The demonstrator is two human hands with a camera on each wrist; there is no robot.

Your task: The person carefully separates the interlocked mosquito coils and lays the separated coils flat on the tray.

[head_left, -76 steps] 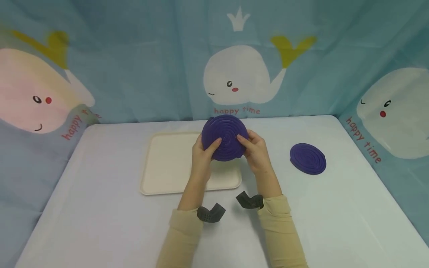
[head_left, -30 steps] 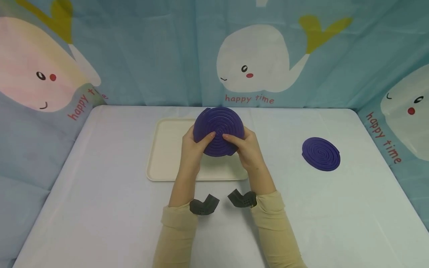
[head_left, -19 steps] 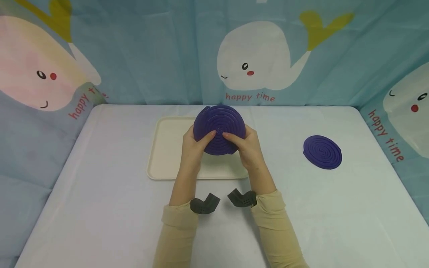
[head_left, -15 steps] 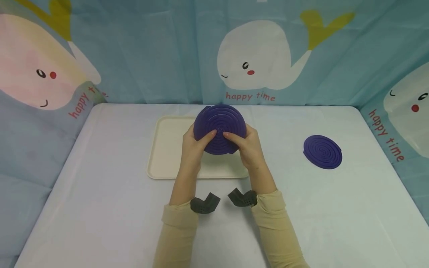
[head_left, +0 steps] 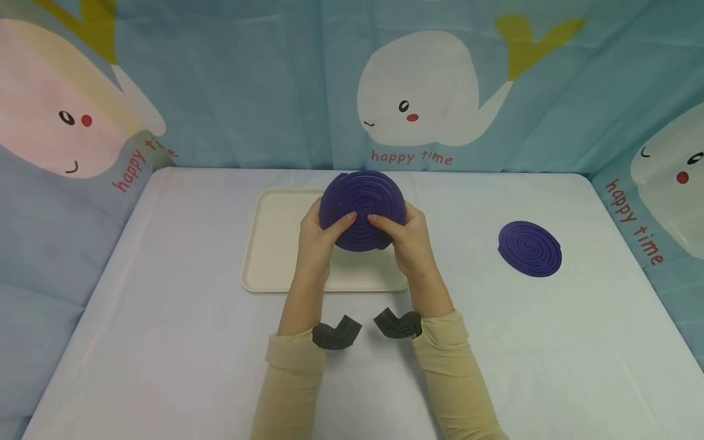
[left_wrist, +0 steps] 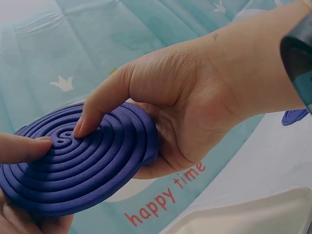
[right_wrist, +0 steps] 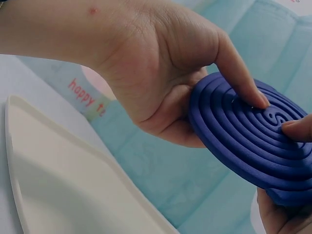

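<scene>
— Nearest the camera? 
— Two beige sleeves [head_left: 291,379] over a pale, smooth table [head_left: 165,342], each wrist carrying a dark grey mount [head_left: 335,335].

— And just beyond? 
— Left hand [head_left: 315,244] and right hand [head_left: 411,239], facing each other, both gripping one purple spiral disc [head_left: 363,208]. Thumbs pressed flat on the ridged face near its centre, remaining fingers curled behind the rim. Held up off the surface, above the near-right part of a cream tray [head_left: 275,244], not touching it.

— Facing which way? 
— Tilted steeply, ridged face toward the camera and slightly upward, top edge leaning away toward the backdrop. Round, so no real long axis; a small notch in the rim at upper left, another at the lower right edge.

— Material? 
— Matte, rubbery-looking, a single coiled rib winding out from an S-shaped centre, seen close in the wrist views [left_wrist: 73,170] [right_wrist: 253,141]. Tray: smooth, rectangular, rounded corners, shallow raised lip.

— Farther out? 
— To the right, well apart from the hands, a second purple spiral disc [head_left: 530,249] lying flat on the table. Behind everything, a teal cloth backdrop [head_left: 247,91], wrinkled, printed with white whales and "happy time".
</scene>
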